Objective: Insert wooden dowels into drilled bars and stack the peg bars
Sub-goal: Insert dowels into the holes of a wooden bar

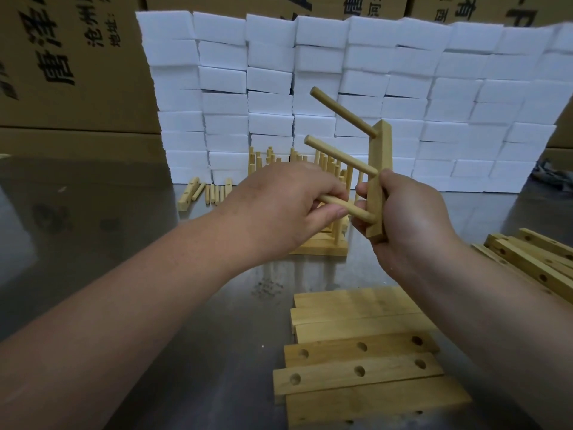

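Head view: right hand (412, 221) grips the drilled bar (383, 150) upright above the table (148, 243) while left hand (288, 206) pinches the third dowel (361, 212) at its lowest hole; pushed askew, it may jam.

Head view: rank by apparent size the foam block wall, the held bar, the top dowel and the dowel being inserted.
1. foam block wall
2. held bar
3. top dowel and dowel being inserted: alike; the left hand covers part of the latter, so unranked.

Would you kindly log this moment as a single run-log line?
right hand: grips upright bar | left hand: pinches third dowel at bar's lower end | two upper dowels: seated
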### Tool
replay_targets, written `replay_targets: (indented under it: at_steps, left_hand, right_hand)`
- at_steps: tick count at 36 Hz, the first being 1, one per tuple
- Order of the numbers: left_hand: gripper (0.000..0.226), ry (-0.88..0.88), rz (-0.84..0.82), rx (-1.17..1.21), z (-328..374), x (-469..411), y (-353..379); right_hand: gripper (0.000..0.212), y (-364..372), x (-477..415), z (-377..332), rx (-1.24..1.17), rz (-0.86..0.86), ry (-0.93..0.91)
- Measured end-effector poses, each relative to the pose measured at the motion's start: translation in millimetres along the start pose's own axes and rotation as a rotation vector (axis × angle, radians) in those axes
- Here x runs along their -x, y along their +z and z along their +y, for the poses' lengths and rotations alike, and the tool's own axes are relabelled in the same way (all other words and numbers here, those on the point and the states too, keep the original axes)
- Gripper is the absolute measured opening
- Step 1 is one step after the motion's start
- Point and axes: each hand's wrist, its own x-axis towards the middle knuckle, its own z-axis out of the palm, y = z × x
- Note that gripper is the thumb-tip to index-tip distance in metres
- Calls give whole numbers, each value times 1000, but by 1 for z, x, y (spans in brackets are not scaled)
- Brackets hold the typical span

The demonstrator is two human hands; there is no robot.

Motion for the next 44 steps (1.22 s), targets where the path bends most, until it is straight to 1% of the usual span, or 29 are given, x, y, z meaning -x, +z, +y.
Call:
replay_targets:
  at_steps: [4,10,14,16,17,19,21,23,26,30,33,34,35,38,39,41,43,44]
  left_hand:
    - [17,1,10,0,1,1,0]
    - [26,-36,-11,9,3,1,1]
    - [29,-69,-50,-21,6,1,-1]
    - [24,-93,-60,-26,7,1,-2]
    - [21,-111,-61,-20,8,1,-2]
    - [18,-168,-62,-5,8,1,-2]
    - [23,-224,-62,-1,8,1,1]
    - [29,-261,-47,11,8,1,5]
    - [32,-257,-47,-40,9,1,5]
    - [29,-259,-65,-48,9,-3,-5]
    - [43,-288,-24,-69,8,-3,-13]
    - [46,-291,29,-49,7,-3,-16]
    - [44,-290,111,5,6,-3,-19]
    - [34,-292,396,213,0,-3,-29]
    - [29,-305,447,246,-3,-3,-30]
    - [18,-348,478,236,-9,-5,-28]
    - [13,-400,430,203,-18,-7,-23]
    - [19,-423,378,200,-22,-7,-21]
  right_hand:
    - [21,0,0,5,-10,-17,-41]
    - [27,-1,-4,10,67,15,-56]
    - [30,1,-8,11,82,26,-15]
    - [30,2,-8,11,103,42,3]
    - [30,2,-7,11,115,52,-17]
    - [29,0,-3,12,148,59,-150]
    - [27,-2,0,11,196,50,-281]
    - [27,-3,0,8,216,35,-306]
    - [27,-3,-2,4,166,-5,-221]
    - [24,-1,-3,2,126,-45,-182]
    - [22,-2,-7,-6,127,-31,-167]
    - [22,-4,-9,-9,124,-18,-154]
    - [23,-5,-10,-13,109,-4,-135]
    - [24,-10,-16,-24,34,-13,-67]
    - [23,-12,-17,-28,7,-44,-41]
    - [22,-16,-19,-36,-21,-137,30]
    - [26,-21,-20,-42,19,-256,108]
    - [28,-23,-21,-44,58,-319,146]
